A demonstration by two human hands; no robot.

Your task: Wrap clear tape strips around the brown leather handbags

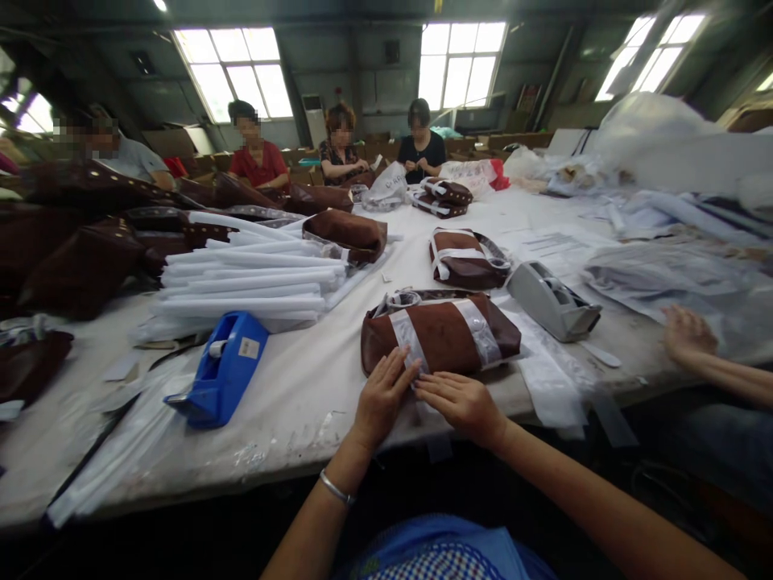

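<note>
Left hand [379,396], right hand [464,405]: open, fingers extended, gripping nothing, laid at one clear strip's [407,330] lower end, presumably pressing it flat. Brown bag [440,332] near bench [295,383] edge (likely for reach), between blue dispenser [228,372] and grey dispenser [537,310].

On the table [295,391], a bag [445,332] lies near the front edge of my remote feed; I take it as the clock's centre. The left hand [379,400] is at its seven o'clock, the right hand [464,405] near six. Between two and three sits a tape dispenser [547,306]; farther out, at three, a co-worker's hand [690,333]. A second bag [471,272] lies just past twelve, with stacked bags [442,198] well behind it. Near nine I have another tape dispenser [229,370]; beyond that, near ten, a pile of rolls [254,280].
</note>
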